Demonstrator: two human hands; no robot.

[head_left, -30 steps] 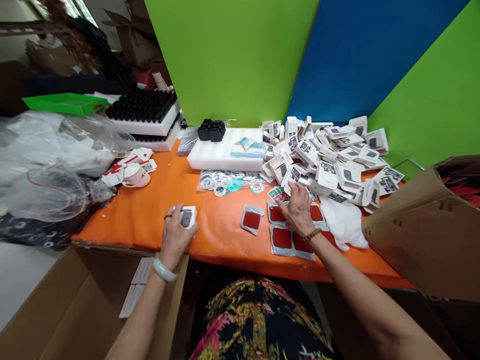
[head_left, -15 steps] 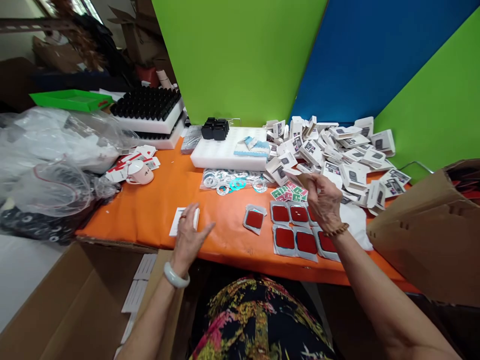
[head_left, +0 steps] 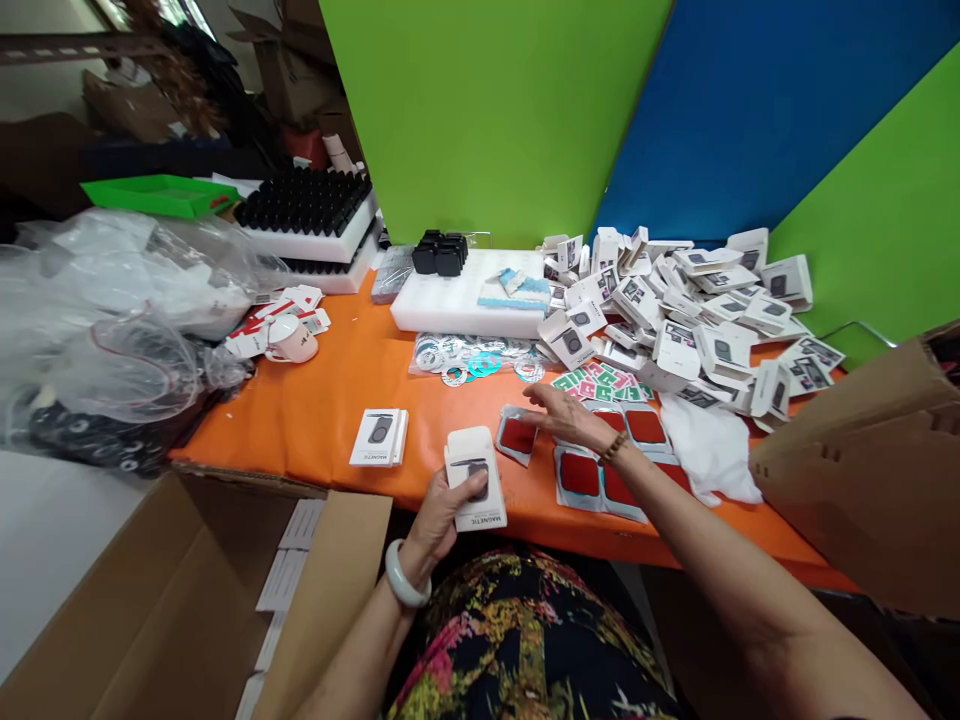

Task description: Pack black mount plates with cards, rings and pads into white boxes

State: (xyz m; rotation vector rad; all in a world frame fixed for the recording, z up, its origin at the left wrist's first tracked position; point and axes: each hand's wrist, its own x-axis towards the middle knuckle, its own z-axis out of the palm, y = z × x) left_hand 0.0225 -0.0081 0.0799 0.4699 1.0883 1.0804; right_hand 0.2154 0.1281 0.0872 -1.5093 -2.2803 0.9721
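My left hand [head_left: 442, 508] grips a small white box [head_left: 487, 505] near the table's front edge, thumb on its printed face. The box's top flap stands up, and the word MAGNETIC is printed on it. My right hand [head_left: 566, 415] reaches over a single red square piece [head_left: 517, 436] in a grey wrapper, fingers stretched out; whether they touch it I cannot tell. Several more red squares [head_left: 580, 472] in wrappers lie in rows under my right forearm. Left of my left hand, a short stack of white boxes [head_left: 377, 438] rests on the orange table [head_left: 315, 400].
A heap of white boxes [head_left: 667, 310] fills the back right. Behind my hands lie ring stickers [head_left: 484, 365], green and pink cards [head_left: 600, 382] and a white foam block [head_left: 465, 315] bearing black pieces [head_left: 440, 255]. Open cartons stand at left [head_left: 352, 540] and right [head_left: 847, 480].
My left hand has left the box stack and now holds a white box nearer my body. My right hand has moved left from the heap, its fingers now empty above the lone red square.
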